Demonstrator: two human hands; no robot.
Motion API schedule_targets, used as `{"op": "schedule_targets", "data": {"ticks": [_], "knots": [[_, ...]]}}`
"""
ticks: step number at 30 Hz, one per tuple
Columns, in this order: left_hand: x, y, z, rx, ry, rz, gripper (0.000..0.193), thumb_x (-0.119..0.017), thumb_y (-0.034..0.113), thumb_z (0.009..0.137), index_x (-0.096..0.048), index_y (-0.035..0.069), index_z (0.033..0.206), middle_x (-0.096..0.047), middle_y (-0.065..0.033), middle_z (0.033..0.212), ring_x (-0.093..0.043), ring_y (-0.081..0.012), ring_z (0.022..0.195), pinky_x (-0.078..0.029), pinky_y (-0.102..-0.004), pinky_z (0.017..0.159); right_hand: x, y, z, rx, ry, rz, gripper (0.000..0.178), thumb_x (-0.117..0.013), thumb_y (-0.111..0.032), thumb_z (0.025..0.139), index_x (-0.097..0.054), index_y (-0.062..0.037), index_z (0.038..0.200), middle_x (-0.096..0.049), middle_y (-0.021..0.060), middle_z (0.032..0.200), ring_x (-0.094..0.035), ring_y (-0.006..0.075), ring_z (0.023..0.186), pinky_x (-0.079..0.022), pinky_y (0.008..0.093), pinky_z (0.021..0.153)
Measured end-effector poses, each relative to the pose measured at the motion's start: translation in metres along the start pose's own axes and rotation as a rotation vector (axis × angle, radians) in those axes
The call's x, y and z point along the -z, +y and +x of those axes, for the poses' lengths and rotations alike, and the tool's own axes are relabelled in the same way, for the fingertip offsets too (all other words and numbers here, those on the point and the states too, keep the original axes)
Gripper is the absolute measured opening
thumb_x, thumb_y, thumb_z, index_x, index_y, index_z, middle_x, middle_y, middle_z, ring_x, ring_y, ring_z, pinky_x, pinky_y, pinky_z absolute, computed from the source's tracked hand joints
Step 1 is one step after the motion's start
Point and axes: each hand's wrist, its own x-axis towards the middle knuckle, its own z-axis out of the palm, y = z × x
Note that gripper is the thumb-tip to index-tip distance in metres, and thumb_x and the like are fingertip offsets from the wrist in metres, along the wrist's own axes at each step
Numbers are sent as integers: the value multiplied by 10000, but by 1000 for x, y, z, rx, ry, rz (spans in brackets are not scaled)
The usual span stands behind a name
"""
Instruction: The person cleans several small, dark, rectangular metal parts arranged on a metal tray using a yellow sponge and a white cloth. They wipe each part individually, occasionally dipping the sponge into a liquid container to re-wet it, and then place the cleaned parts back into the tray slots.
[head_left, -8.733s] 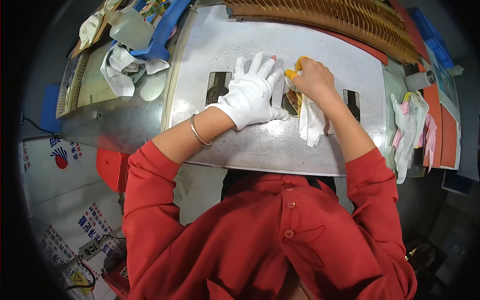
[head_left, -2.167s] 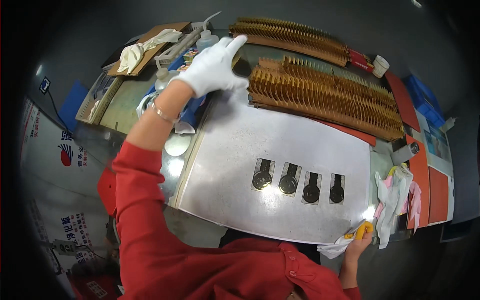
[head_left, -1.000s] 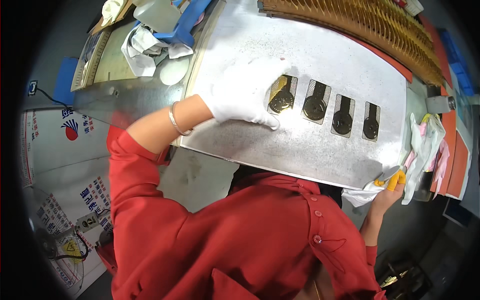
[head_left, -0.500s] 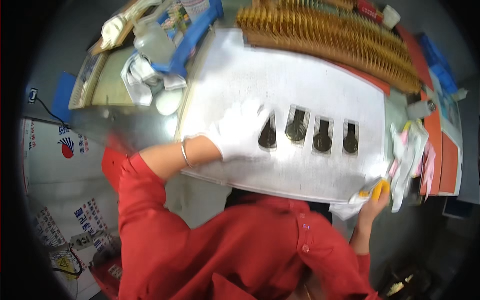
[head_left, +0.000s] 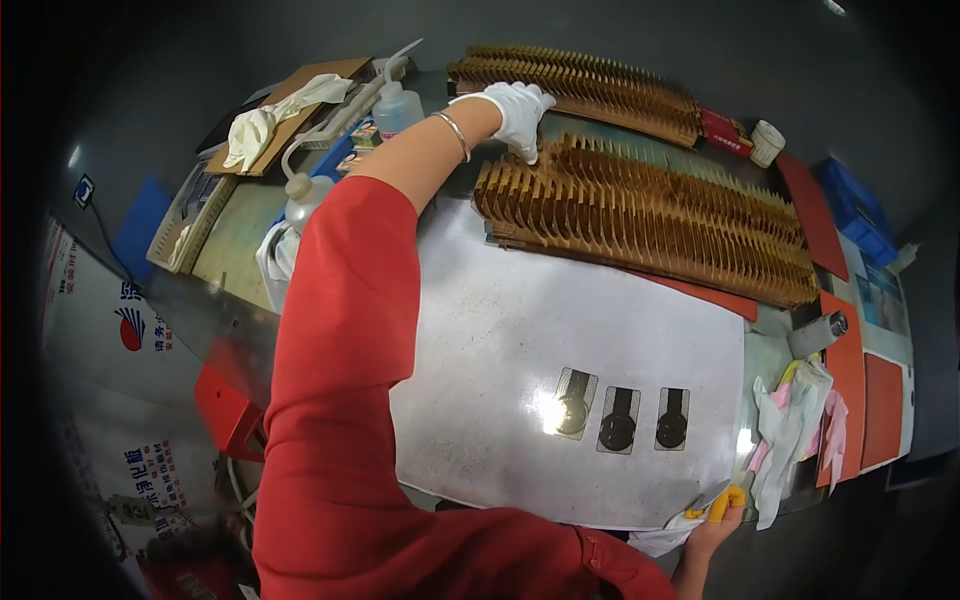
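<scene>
My left hand [head_left: 518,118], in a white glove, reaches over the left end of the near brown slotted rack [head_left: 640,210]. Its fingers are curled, thumb side down by the slots; whatever sits between them is hidden. My right hand [head_left: 712,528], with yellow covers on its fingertips, grips a white cloth [head_left: 660,541] at the front edge of the table. On the white sheet [head_left: 490,350] lie three thin rectangular pieces with dark round-and-stem shapes: a left piece [head_left: 572,403], a middle piece [head_left: 619,420] and a right piece [head_left: 671,418].
A second slotted rack [head_left: 580,85] stands behind the first. Squeeze bottles [head_left: 397,105] and a plastic basket [head_left: 190,225] are at the left. On the right are a grey cylinder [head_left: 818,335], rumpled gloves [head_left: 795,420] and a blue bin [head_left: 860,210]. A red stool [head_left: 228,400] stands at lower left.
My left hand has gone from the leftmost piece on the sheet up to the rack. That piece is gone from the sheet. The view has tilted upward; my right hand stays by the edge.
</scene>
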Motion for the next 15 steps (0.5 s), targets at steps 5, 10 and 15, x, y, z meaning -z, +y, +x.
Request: {"op": "schedule_targets", "data": {"ticks": [5,10,15], "knots": [[-16,10,29,-67,-122,52,1011,-787,421,557,-281,79,1363,-448,-139,1275,-432,-314,1171,-392,-395,941,5,2,-7,-2,16,-28,223,-555,-160,844,-493,4,982,-529,40,878,-501,113,777,-408,254,729],[-26,1,27,-98,-49,-33,1008,-809,312,550,-266,44,1356,-488,-203,1228,-491,-305,1126,-393,-340,955,-5,-11,-3,11,-21,-3,230,-542,-175,861,-489,5,994,-538,47,880,-511,107,778,-412,238,712],[61,72,-89,134,35,-478,734,-702,344,634,-448,-17,1220,-506,-219,1196,-479,-316,1127,-358,-373,986,-4,-11,-1,-25,-41,18,198,-539,-115,880,-491,2,1032,-551,21,813,-513,67,661,-428,205,585]]}}
